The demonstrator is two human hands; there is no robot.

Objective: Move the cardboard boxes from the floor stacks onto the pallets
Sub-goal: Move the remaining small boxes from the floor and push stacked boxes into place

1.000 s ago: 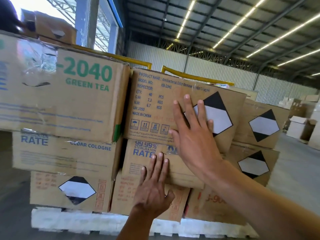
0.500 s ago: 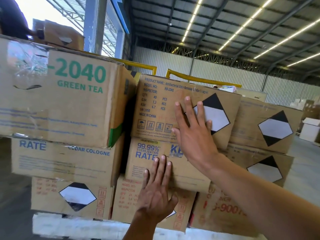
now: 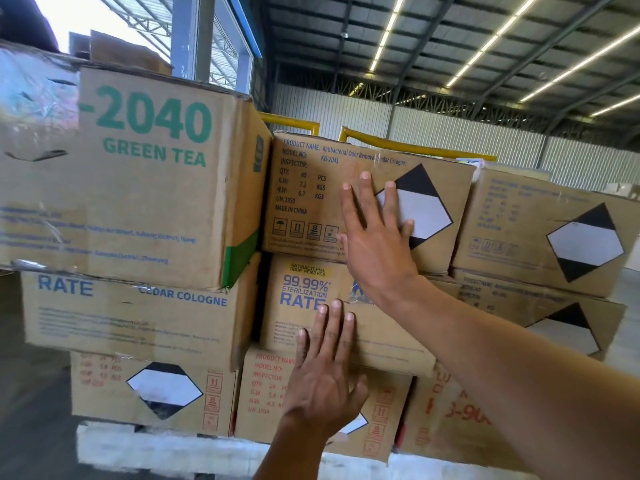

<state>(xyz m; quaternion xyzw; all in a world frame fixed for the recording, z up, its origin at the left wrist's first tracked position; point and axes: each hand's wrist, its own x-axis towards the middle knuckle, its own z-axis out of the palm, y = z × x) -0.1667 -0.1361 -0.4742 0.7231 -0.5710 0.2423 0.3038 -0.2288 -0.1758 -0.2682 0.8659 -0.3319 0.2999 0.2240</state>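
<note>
"2040 GREEN TEA" marks the top-left box (image 3: 145, 209).

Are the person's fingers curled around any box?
No, the right hand and left hand both lie flat with straight fingers against the fronts of the stacked boxes.

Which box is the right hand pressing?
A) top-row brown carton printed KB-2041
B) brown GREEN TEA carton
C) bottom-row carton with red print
A: the right hand lies flat, fingers straight, on the brown cardboard carton printed KB-2041, overlapping its black-and-white diamond label.
</note>
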